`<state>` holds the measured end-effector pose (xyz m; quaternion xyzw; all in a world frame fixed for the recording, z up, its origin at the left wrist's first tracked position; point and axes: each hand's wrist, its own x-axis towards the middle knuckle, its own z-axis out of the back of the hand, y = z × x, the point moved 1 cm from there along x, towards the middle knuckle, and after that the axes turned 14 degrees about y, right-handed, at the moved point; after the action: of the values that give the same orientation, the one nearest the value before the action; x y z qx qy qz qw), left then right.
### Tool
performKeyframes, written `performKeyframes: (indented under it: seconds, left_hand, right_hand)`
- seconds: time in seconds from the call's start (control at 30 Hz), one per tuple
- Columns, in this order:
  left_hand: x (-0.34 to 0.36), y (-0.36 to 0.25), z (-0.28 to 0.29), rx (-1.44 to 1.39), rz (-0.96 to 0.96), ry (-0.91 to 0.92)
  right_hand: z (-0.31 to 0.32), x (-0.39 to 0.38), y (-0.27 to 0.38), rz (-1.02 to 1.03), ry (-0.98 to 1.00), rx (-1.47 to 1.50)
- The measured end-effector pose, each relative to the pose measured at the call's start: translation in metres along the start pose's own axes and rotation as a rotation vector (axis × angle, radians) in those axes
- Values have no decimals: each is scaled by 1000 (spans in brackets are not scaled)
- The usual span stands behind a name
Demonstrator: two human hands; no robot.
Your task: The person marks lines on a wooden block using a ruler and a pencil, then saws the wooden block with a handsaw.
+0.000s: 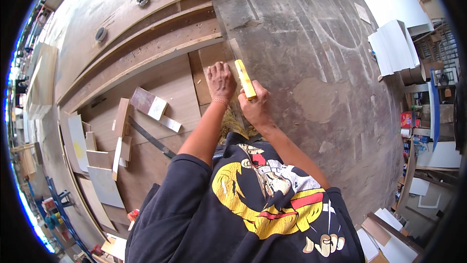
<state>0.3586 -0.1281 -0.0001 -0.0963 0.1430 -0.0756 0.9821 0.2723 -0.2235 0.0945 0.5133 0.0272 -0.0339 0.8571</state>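
Observation:
My left hand (222, 82) lies palm down on a narrow brown wooden board (212, 54), its fingers slightly bent and pressed against the surface. Just to its right, my right hand (256, 102) is closed around the near end of a long yellow hand tool (245, 79). The tool points away from me and stands a little above the board's right edge. Its exact kind and its underside are hidden. A thin strip of wood (235, 48) shows beyond the tool.
Long wooden panels with raised edges (146, 66) run along the left. Wood offcuts (102, 158) and a brown-and-white block (149, 103) lie on a plywood sheet (168, 75). White sheets (395, 48) are stacked at the far right, beyond the worn concrete floor (311, 97).

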Motion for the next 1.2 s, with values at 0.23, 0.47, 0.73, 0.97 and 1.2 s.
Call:
performKeyframes:
  seconds: [0.23,0.47,0.73,0.97,1.2]
  left_hand:
    - [27,25,-26,-58,-56,-297]
    - [24,25,-27,-55,-20,-222]
    - [25,25,-26,-65,-50,-266]
    - [26,24,-26,-101,-24,-244]
    - [22,20,-23,-109,-52,-174]
  right_hand:
    - [1,-7,6,24,7,24]
    - [34,-79,24,-38,45,97]
    - [16,-56,-5,80,15,-67]
    - [-9,-7,-20,121,-60,-14]
    - [-12,-26,-33,-34,-40,227]
